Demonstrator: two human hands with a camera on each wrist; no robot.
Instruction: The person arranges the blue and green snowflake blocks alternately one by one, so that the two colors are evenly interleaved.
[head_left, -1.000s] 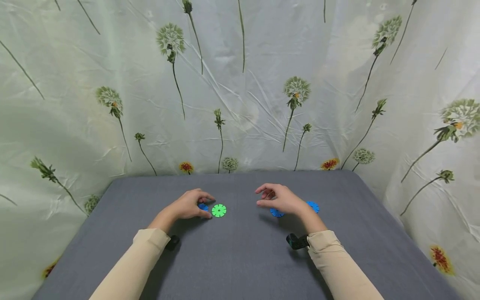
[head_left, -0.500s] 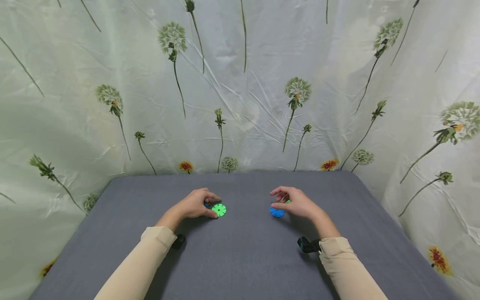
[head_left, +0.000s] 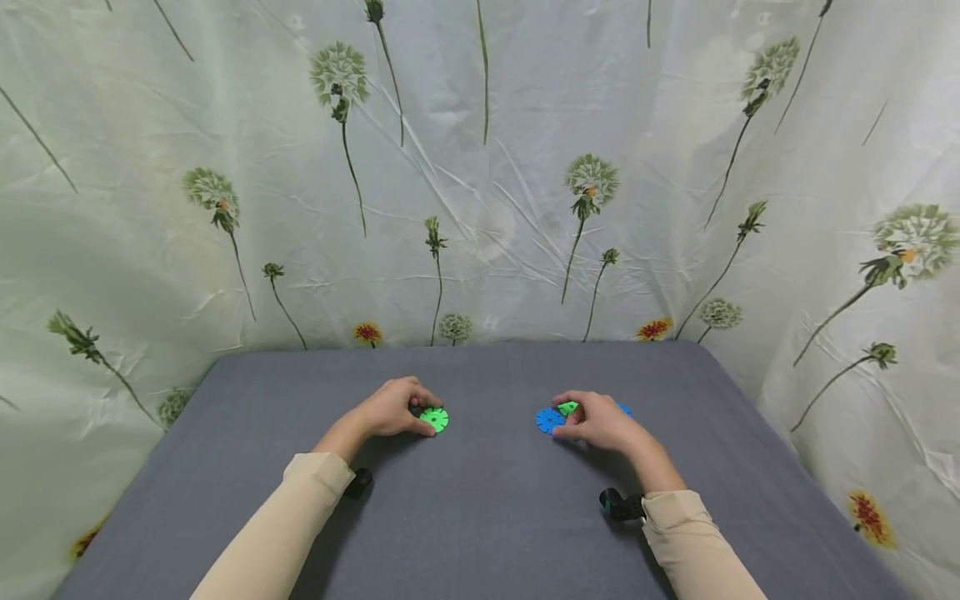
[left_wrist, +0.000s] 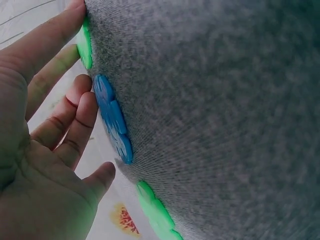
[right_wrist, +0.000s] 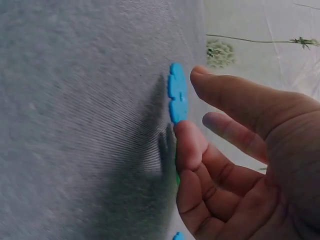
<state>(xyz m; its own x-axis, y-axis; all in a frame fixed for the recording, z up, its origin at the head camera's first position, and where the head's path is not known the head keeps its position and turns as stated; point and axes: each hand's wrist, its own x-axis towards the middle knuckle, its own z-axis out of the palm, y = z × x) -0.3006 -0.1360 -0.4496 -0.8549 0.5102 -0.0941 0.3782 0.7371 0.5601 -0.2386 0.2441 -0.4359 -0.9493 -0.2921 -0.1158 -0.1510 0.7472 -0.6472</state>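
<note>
My left hand (head_left: 390,410) spans a green notched building disc (head_left: 434,419), thumb and index finger at its opposite edges. It lies flat on the grey cloth. In the left wrist view, a blue notched disc (left_wrist: 112,120) and another green disc (left_wrist: 157,212) lie below the curled fingers; in the head view the hand hides them. Low over the cloth, my right hand (head_left: 600,418) has thumb and index finger around a blue disc (head_left: 550,420); the right wrist view shows a small gap at the thumb. Part of a green disc (head_left: 567,408) shows between its fingers.
The grey cloth-covered table (head_left: 480,508) reaches back to a pale curtain (head_left: 495,208) printed with dandelions. Another blue disc (head_left: 624,409) shows partly behind my right hand. Black wrist cameras (head_left: 621,505) sit below both wrists.
My left hand has moved right from beside the green disc to around it. My right hand has shifted right, then lowered toward the cloth, its fingers now at the blue disc.
</note>
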